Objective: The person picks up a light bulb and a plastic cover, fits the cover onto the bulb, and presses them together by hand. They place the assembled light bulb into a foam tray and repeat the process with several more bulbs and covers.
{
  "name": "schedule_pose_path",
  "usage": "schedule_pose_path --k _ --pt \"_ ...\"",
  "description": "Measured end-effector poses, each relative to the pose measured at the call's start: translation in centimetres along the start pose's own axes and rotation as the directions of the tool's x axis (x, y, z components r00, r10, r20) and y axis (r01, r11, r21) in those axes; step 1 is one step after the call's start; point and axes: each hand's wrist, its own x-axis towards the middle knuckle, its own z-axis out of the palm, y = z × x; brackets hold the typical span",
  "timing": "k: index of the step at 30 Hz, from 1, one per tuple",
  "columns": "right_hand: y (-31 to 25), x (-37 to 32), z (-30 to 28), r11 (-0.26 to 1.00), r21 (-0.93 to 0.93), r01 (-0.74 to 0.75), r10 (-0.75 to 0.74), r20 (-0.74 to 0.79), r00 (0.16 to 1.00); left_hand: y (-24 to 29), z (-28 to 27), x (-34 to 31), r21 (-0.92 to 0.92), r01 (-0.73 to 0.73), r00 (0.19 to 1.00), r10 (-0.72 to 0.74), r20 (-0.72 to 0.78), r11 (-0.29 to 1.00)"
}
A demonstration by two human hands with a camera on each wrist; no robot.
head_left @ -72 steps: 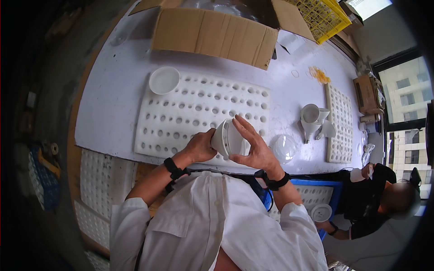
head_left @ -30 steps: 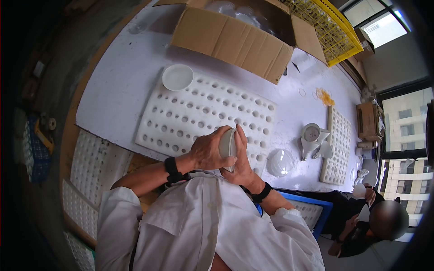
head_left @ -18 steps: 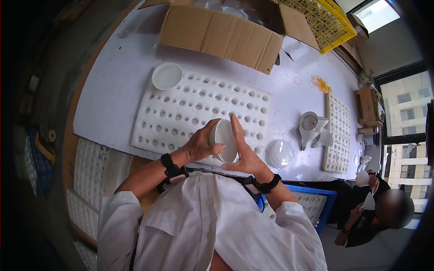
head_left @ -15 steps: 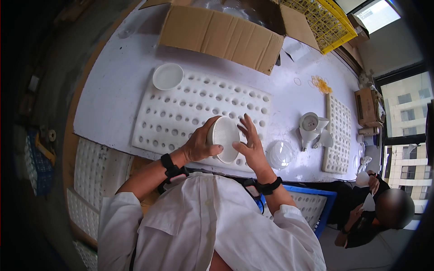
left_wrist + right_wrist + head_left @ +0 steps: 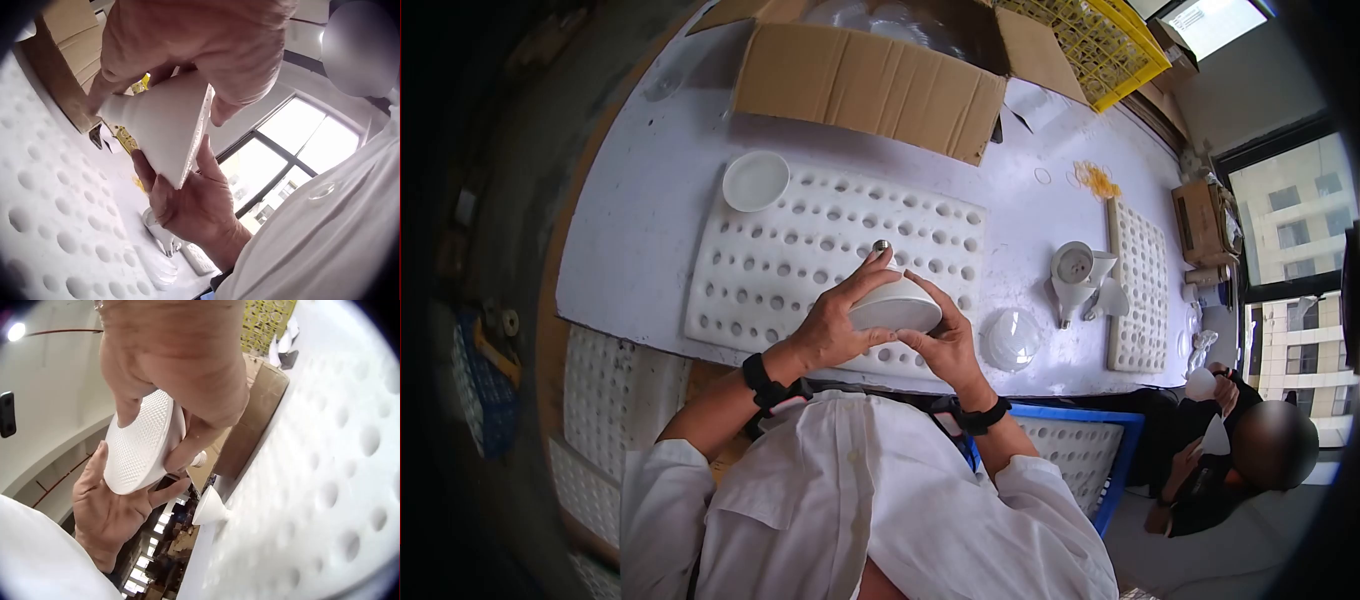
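Observation:
Both hands hold a white cone-shaped reflector bulb (image 5: 897,312) above the foam board, its metal screw base (image 5: 881,245) pointing away from the body. My left hand (image 5: 832,322) grips the left side, fingers along the cone and thumb at the rim. My right hand (image 5: 948,348) pinches the rim from the right; the thumbs nearly meet at the near edge. In the right wrist view the bulb's face (image 5: 139,445) has a fine dimpled texture. A second white reflector bulb (image 5: 757,181) stands face up at the far left corner of the foam board (image 5: 800,268).
Right of the board lie clear plastic domes (image 5: 1013,340) and several white bulbs (image 5: 1073,265) beside a narrow foam board (image 5: 1138,290). Behind stand a cardboard box (image 5: 870,90) and a yellow crate (image 5: 1115,55). Another person (image 5: 1200,450) works at the right, past a blue crate (image 5: 1130,450).
Half a second ago the right hand was apart from the bulb, whose face was turned right. Now the bulb is turned face toward the body, and the right hand has closed on its rim.

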Motion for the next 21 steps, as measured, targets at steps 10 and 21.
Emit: schedule_pose_path --k 10,21 --pt "0.1 -0.5 2.6 0.997 -0.078 -0.007 0.007 -0.001 1.000 -1.3 -0.6 -1.9 -0.157 -0.021 0.997 0.008 -0.081 0.987" --pt "3.6 2.8 4.7 0.989 -0.048 -0.138 0.139 0.000 0.990 -5.5 -3.4 -2.6 -0.266 0.188 0.975 -0.213 -0.066 0.945"
